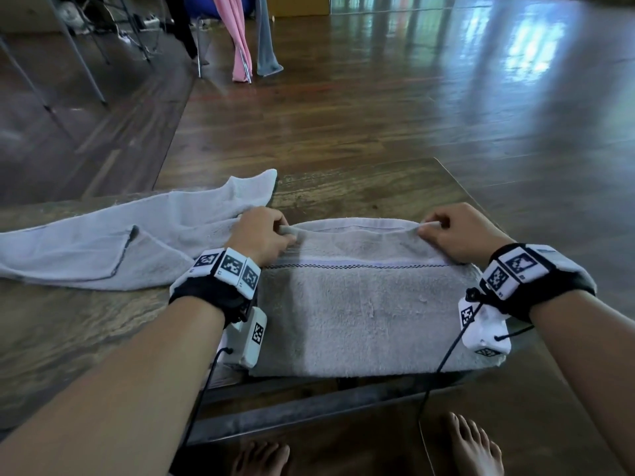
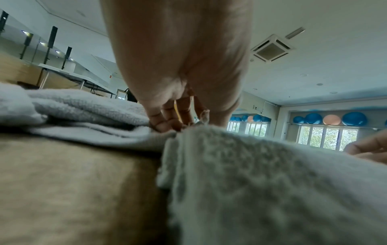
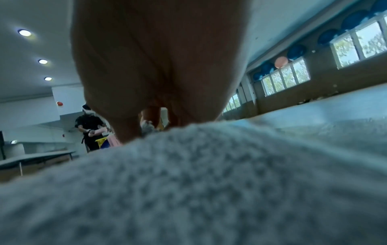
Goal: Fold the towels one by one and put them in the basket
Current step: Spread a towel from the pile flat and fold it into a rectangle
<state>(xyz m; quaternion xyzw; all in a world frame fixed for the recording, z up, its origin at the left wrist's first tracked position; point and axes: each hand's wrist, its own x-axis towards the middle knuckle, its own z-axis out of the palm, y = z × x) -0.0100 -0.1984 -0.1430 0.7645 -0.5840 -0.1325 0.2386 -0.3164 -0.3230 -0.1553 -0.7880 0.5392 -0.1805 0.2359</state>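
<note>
A grey towel (image 1: 360,304) with a thin striped band lies folded on the wooden table (image 1: 360,187), its near edge at the table's front. My left hand (image 1: 275,231) pinches the far left corner of its top layer, and my right hand (image 1: 433,230) pinches the far right corner. In the left wrist view the left hand (image 2: 178,124) has fingers curled on the grey towel (image 2: 261,174). In the right wrist view the right hand (image 3: 146,127) grips the grey towel (image 3: 199,182). A second, paler towel (image 1: 113,245) lies crumpled to the left. No basket is in view.
Shiny wooden floor (image 1: 412,97) stretches beyond the table. Pink and grey cloths (image 1: 240,39) hang on a rack far back, beside metal chair legs (image 1: 79,56). My bare feet (image 1: 470,444) stand under the table's front edge. Another person (image 3: 90,129) stands far off.
</note>
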